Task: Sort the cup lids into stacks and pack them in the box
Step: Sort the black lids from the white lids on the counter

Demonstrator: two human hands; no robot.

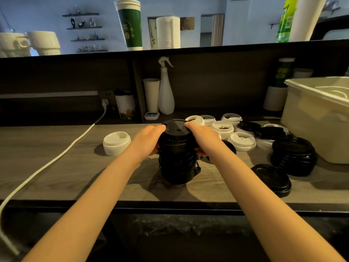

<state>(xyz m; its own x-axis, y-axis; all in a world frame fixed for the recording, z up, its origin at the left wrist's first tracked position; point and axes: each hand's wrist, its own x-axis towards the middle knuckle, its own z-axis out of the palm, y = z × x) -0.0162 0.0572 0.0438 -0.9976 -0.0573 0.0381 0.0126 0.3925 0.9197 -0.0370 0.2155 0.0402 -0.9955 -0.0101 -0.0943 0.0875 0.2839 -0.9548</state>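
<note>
A tall stack of black lids (176, 154) stands at the middle of the wooden counter. My left hand (149, 138) grips its upper left side and my right hand (203, 138) grips its upper right side. A short stack of white lids (116, 143) sits to the left. Several loose white lids (241, 141) lie behind and to the right. Two more black stacks rest at the right, a taller one (293, 156) and a low one (272, 179). The cream plastic box (309, 118) stands at the far right.
A white cable (56, 157) runs across the counter's left part to a wall socket. A white spray bottle (166, 91), paper cups (151, 95) and a small timer (151, 115) stand at the back. The counter's front edge (170, 203) lies close below the stack.
</note>
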